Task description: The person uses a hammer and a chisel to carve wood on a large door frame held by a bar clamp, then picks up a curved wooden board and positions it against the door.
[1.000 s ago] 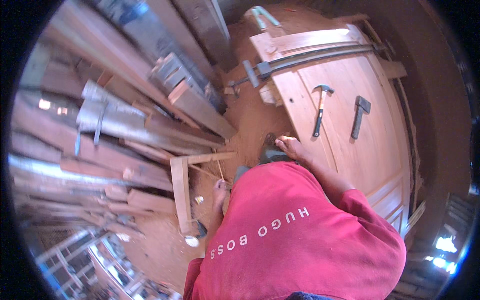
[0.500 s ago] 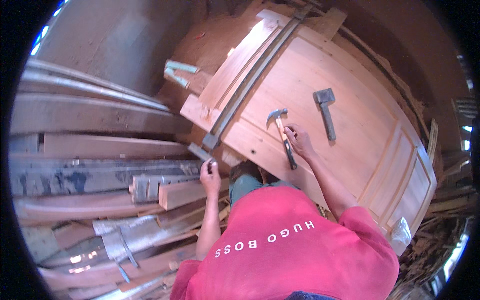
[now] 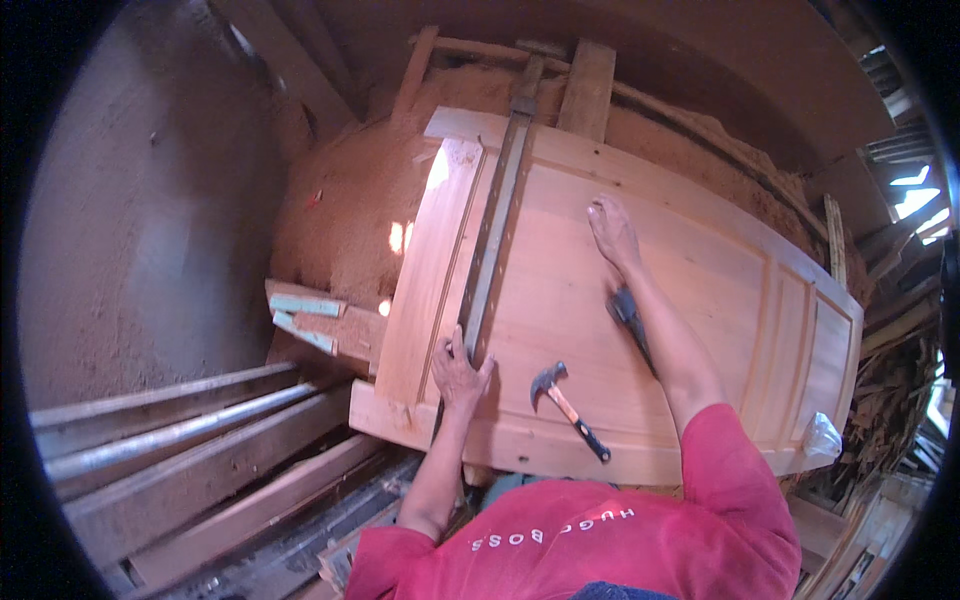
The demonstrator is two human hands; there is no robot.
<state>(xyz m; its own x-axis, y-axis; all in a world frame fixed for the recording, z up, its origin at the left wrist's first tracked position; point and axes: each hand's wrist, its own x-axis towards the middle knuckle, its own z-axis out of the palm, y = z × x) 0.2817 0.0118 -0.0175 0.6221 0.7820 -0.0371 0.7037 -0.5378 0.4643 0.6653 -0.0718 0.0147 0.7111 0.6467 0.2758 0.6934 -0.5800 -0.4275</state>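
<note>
So the long metal bar clamp (image 3: 494,235) ran right across the wooden door panel (image 3: 560,275), near its left end, from the far edge toward the near one. The left hand (image 3: 461,382) was over the near part of the bar, fingers spread out and thumb well off to the side, and it hid a good bit of the metal down there. The right hand (image 3: 613,235) was out over the middle of the panel, to the right of the bar and well apart from it. Those fingers looked bent and bunched, but the view's too small there, so I can't tell if they pinched anything or touched the wood.

A claw hammer (image 3: 570,410) lay on the panel between the two arms, head toward the left hand. A dark mallet (image 3: 628,312) was there too, partly covered by the right forearm. Way over at the right end there was a clear plastic bag (image 3: 822,437) near the corner. Past the left end sat some pale-green-painted wood pieces (image 3: 307,305), planks (image 3: 215,477) filled the lower left, and reddish sawdust (image 3: 340,225) covered the ground beyond.
</note>
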